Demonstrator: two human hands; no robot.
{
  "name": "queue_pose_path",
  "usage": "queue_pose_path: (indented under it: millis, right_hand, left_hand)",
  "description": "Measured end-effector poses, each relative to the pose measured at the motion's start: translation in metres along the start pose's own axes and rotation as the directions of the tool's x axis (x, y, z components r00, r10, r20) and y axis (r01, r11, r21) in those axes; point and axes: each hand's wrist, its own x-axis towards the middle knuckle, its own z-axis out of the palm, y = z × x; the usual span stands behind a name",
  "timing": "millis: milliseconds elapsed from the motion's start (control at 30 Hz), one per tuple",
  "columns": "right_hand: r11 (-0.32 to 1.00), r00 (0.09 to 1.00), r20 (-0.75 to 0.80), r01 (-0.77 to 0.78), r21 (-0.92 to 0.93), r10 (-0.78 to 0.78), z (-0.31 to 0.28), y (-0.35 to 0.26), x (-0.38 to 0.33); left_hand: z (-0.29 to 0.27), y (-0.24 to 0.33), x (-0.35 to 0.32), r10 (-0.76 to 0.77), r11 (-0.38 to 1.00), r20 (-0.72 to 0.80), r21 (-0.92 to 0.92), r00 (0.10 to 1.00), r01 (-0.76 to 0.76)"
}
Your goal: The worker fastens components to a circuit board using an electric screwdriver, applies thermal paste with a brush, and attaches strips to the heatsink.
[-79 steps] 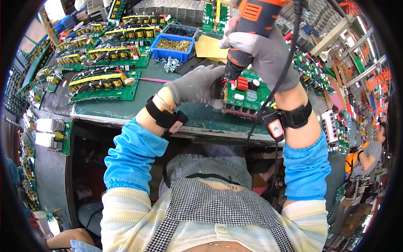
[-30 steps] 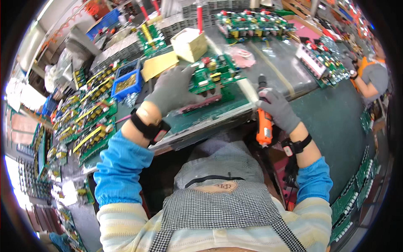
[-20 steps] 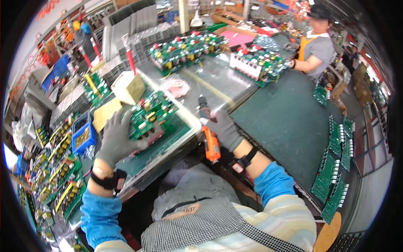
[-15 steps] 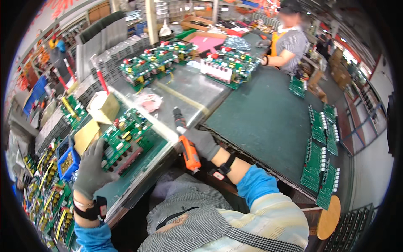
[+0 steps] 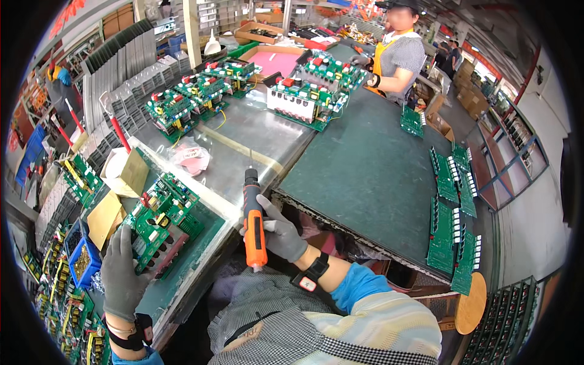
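Observation:
My left hand (image 5: 123, 274), in a grey glove, lies beside a green circuit board (image 5: 164, 213) crowded with components. Its fingers are stretched out along the board's left edge, and the thumb reaches the near end. In front of my body, my right hand (image 5: 283, 236), gloved too, holds an orange and black electric screwdriver (image 5: 254, 234). The tool's long thin bit points away from me, over the metal tabletop. Index finger and thumb are partly extended around the grip; the other fingers are partly hidden.
A blue bin of small screws (image 5: 84, 263) stands left of my left hand. Finished-looking board assemblies (image 5: 298, 100) sit at the far side. Bare boards (image 5: 447, 237) line the green mat's (image 5: 359, 176) right edge. A co-worker (image 5: 398, 58) stands at the far end.
My right hand has turned the screwdriver from a slant to nearly straight ahead, and its fingers have loosened somewhat. The left hand stays beside the board. The whole view has shifted slightly.

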Motion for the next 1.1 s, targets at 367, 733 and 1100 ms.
queue_pose_path:
  millis: [367, 733, 1100]
  right_hand:
    - [0.993, 0.996, -0.077, -0.062, -0.104, 0.054, 0.006, -0.018, -0.014]
    - [0.984, 0.968, 0.184, -0.179, 0.025, 0.172, 0.079, 0.027, 0.027]
    - [0.972, 0.978, 0.157, -0.161, 0.17, 0.134, 0.081, 0.048, 0.058]
  left_hand:
    - [-0.025, -0.08, -0.068, -0.446, 0.815, -0.26, -0.514, 0.856, 0.268]
    - [0.037, -0.147, -0.121, -0.793, 0.578, -0.013, -0.334, 0.609, 0.745]
    - [0.047, -0.189, -0.1, -0.721, 0.693, 0.076, 0.105, 0.689, 0.714]
